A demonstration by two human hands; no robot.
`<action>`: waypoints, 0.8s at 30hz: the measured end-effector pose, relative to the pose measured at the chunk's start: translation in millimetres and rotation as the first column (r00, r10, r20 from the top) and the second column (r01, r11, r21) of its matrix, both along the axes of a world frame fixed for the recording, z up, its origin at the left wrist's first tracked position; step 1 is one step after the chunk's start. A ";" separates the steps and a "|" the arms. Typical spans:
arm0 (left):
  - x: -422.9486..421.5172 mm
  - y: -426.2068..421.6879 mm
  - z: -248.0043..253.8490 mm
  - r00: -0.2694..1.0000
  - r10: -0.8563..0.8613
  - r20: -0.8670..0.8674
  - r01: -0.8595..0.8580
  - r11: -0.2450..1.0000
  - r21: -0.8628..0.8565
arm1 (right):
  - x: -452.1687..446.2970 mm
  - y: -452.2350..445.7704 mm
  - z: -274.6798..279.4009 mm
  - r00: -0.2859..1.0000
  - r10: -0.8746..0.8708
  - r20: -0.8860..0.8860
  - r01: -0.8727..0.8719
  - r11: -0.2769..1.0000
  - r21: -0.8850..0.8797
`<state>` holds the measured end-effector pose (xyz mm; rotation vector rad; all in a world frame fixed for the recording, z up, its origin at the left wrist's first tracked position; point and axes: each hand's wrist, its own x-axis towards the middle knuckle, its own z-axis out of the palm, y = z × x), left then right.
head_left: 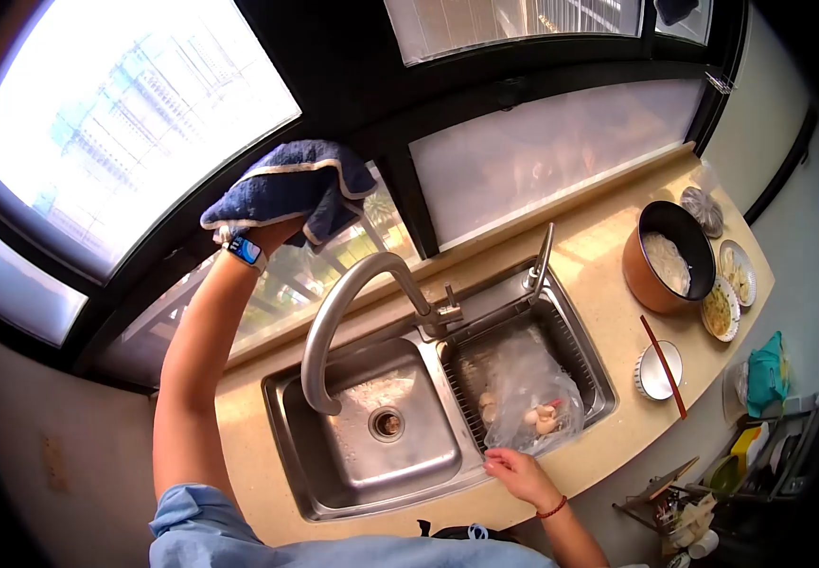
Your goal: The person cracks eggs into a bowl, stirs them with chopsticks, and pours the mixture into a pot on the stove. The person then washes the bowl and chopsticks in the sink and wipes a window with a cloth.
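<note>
My left hand (281,230) is raised at the window, mostly covered by a dark blue towel (286,185) with pale edging that it grips. A smartwatch (244,249) is on that wrist. Low at the front rim of the double sink (454,417), my right hand (523,478) has its fingers drawn together. Its fingertips are close to the lower edge of a clear plastic bag (532,388); whether they touch it or hold anything, I cannot tell. Pale pieces like eggshells (544,417) lie at the bag, in the black rack (461,402) of the right basin.
A curved faucet (352,284) arches over the left basin. On the counter's right stand a brown pot (644,275) with pale contents, two plates of food (720,312), a knotted bag (703,210), and a white bowl (651,377) with red-brown chopsticks (663,367) across it.
</note>
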<state>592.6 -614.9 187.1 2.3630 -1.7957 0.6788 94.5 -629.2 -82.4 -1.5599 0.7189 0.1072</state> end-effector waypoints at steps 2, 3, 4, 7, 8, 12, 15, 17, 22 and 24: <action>-14.5 -54.4 -1.3 0.989 0.074 -0.130 -0.069 0.997 0.045 | 5.5 -5.3 0.2 0.992 -0.052 0.113 0.044 0.997 0.070; 12.6 -77.9 -37.0 0.959 -0.088 0.269 0.104 0.994 -0.046 | 7.2 -8.9 3.7 0.993 -0.052 0.109 0.045 0.997 0.066; 9.0 -90.7 -40.2 0.812 -0.125 0.569 0.028 0.984 0.176 | 9.5 -12.5 8.0 0.990 -0.061 0.125 0.051 0.996 0.078; -1.6 -101.9 -20.5 0.959 -0.079 0.271 0.050 0.992 0.112 | 10.8 -22.6 5.5 0.990 -0.044 0.137 0.025 0.991 0.135; -6.3 -99.1 -14.7 0.968 -0.085 0.236 0.054 0.990 0.133 | 11.4 -24.3 2.1 0.992 -0.029 0.124 0.008 0.986 0.164; -30.7 -83.4 18.3 0.980 -0.159 0.121 0.137 0.975 0.176 | 16.7 -37.1 20.7 0.993 0.108 0.050 -0.106 0.993 -0.049; -53.0 -88.1 40.5 0.968 -0.247 0.047 0.235 0.956 0.176 | 11.6 -34.6 -4.0 0.993 0.041 0.113 -0.052 0.994 0.093; -67.6 -105.6 47.4 0.953 -0.302 0.015 0.296 0.941 0.162 | 7.9 -31.6 -10.1 0.993 0.049 0.109 -0.059 0.994 0.093; -100.4 -170.2 59.3 0.918 -0.393 -0.057 0.397 0.914 0.087 | 6.2 -34.2 -3.5 0.990 0.090 0.109 -0.100 0.991 0.089; -106.8 -185.6 64.7 0.907 -0.414 -0.077 0.418 0.907 0.048 | 1.0 -38.8 2.0 0.990 0.080 0.114 -0.089 0.993 0.074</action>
